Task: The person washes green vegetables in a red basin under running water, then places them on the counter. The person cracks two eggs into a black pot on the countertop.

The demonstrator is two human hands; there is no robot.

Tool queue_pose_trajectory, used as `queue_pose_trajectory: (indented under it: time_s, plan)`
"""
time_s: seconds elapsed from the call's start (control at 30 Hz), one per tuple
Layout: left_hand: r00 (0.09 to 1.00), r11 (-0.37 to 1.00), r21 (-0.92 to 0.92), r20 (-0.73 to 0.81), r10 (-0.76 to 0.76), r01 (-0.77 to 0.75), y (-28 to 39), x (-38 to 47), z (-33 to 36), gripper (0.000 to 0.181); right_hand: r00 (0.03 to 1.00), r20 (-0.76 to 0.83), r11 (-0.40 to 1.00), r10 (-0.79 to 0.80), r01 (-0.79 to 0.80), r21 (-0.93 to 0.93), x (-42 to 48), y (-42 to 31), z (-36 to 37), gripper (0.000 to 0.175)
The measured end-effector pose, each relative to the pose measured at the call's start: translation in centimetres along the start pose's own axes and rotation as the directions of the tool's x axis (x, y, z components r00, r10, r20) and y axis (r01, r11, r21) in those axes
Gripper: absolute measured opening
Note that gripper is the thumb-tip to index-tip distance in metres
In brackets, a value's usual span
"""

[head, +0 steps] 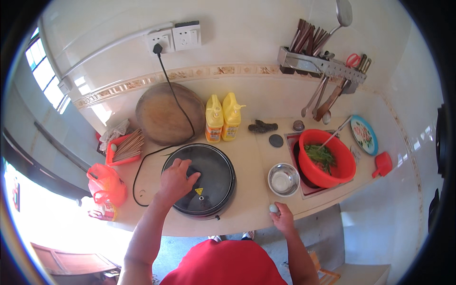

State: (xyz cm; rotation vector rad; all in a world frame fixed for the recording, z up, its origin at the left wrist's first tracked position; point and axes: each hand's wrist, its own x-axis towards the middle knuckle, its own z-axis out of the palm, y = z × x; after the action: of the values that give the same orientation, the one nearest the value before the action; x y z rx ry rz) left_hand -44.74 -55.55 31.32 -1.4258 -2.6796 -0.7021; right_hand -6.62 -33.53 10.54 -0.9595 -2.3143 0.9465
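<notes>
My left hand (179, 180) is on the knob of a dark glass lid (213, 171), fingers and thumb around it. The lid sits on a round black electric pan (228, 203) on the counter, with a yellow warning triangle on the glass. In my right hand (284, 219) is a pale bluish egg (273, 208), held near the counter's front edge. Just beyond that hand stands a stainless steel bowl (284, 179). A red plastic basin (347, 171) with leafy greens (320, 155) and a long-handled utensil rests over the sink (309, 191).
A black power cord (134, 178) runs from the wall socket (160, 40) around the pan's left. Behind stand a round wooden chopping board (164, 114) and two yellow pump bottles (214, 123). At left are a red chopstick basket (124, 162) and a red plastic bag (107, 185).
</notes>
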Motion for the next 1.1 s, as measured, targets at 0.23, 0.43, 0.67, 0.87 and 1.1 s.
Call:
queue_pose_trajectory:
  time_s: [0.23, 0.43, 0.67, 0.87, 1.1]
  plan:
    - [0.976, 0.977, 0.125, 0.113, -0.189, 0.174, 2.8, 1.0, 1.3, 0.057, 0.999, 0.031, 0.994, 0.013, -0.016, 0.112, 0.9, 1.2, -0.9, 0.049]
    - [0.974, 0.968, 0.155, 0.077, -0.212, 0.198, 2.9, 1.4, 2.5, 0.055, 0.996, 0.057, 0.986, -0.066, 0.056, 0.156, 0.8, 1.7, -1.2, 0.048]
    - [0.964, 0.966, 0.07, 0.078, -0.255, 0.249, 2.1, 2.1, 2.8, 0.049, 0.992, 0.081, 0.976, -0.093, 0.075, 0.203, 1.1, 2.6, -1.5, 0.047]
    - [0.983, 0.981, -0.061, 0.025, -0.18, 0.182, 10.0, 5.7, -0.2, 0.049, 0.988, 0.102, 0.979, -0.119, 0.1, 0.178, 1.4, 2.4, -2.0, 0.047]
    - [0.99, 0.996, -0.087, 0.138, 0.024, -0.012, 19.4, 14.5, 9.5, 0.041, 0.986, 0.138, 0.974, -0.097, 0.066, 0.216, 1.6, 2.3, -2.8, 0.047]
